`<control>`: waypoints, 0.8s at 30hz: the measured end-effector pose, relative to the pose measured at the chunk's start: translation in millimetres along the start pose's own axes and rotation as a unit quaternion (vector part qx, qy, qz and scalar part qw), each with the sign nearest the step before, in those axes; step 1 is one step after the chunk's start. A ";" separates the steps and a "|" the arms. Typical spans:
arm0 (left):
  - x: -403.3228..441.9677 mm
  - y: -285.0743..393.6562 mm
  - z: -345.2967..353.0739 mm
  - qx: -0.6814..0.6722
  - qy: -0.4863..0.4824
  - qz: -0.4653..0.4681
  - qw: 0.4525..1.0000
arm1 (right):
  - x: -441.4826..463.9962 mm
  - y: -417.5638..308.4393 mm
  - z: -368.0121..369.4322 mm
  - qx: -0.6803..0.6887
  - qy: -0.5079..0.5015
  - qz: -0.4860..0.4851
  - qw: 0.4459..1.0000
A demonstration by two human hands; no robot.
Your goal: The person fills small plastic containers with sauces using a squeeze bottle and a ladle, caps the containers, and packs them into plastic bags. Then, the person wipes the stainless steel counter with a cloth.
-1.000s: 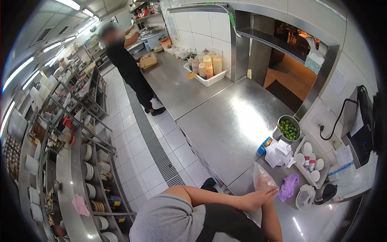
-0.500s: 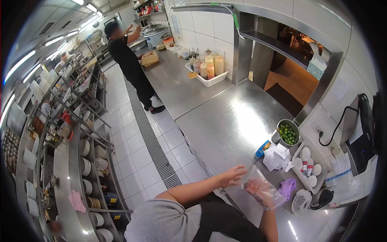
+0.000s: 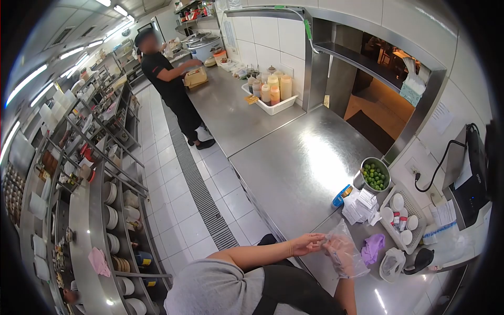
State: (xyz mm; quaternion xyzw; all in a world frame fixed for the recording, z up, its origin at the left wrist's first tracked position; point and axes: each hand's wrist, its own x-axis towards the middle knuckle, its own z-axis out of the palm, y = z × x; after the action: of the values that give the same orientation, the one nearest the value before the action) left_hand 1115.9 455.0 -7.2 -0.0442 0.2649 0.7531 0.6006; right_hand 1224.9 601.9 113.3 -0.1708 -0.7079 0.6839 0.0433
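Note:
A clear plastic bag (image 3: 353, 260) covers my right hand (image 3: 341, 254) down to about the wrist, and the film blurs its finger positions. My left hand (image 3: 308, 244) is at the bag's upper left edge, thumb and fingers pinched together on the plastic, close to the right fingertips. Both hands are above the near part of the steel counter (image 3: 283, 178). Just right of the bag lies a crumpled purple cloth (image 3: 373, 248). Beyond the bag are a stack of white papers (image 3: 361, 206) and a blue container (image 3: 342, 195).
A pot of green fruit (image 3: 374, 176), a basket of white cups (image 3: 391, 210) and a small bag-lined tub (image 3: 391, 264) stand at the right. Sauce bottles fill a white basket (image 3: 278, 107) against the wall. Another person (image 3: 170, 84) stands at the far counter beside a cardboard box (image 3: 196, 77).
My left hand was apart from the bag with its fingers spread and has come back to its edge. The other person has lowered an arm toward the cardboard box.

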 end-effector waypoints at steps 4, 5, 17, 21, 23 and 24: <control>7.6 -14.9 -8.5 -0.058 -0.004 -0.029 0.998 | -5.3 10.9 -9.2 0.008 0.030 -0.022 0.999; 9.2 -18.4 -9.0 -0.059 -0.003 -0.031 0.998 | -6.3 16.0 -13.2 0.008 0.031 -0.021 0.999; 9.2 -47.3 -3.8 0.081 0.077 -0.005 0.994 | -18.4 40.4 -20.0 0.032 0.137 -0.036 0.989; 5.9 -51.9 -0.4 0.110 0.034 -0.039 0.993 | -6.3 81.4 -26.9 -0.337 0.122 -0.177 0.917; 6.3 -50.5 -1.9 0.123 0.023 -0.055 0.991 | -7.3 86.9 -23.6 -0.105 0.153 0.004 0.983; 5.3 -44.2 1.3 0.210 0.012 -0.108 0.972 | -6.8 75.1 -22.6 -0.225 0.146 0.033 0.963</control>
State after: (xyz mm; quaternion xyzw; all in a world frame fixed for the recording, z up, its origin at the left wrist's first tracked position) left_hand 1155.8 466.4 -23.4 0.0457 0.4183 0.6103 0.6712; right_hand 1251.6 621.9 42.0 -0.2975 -0.8238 0.4752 0.0842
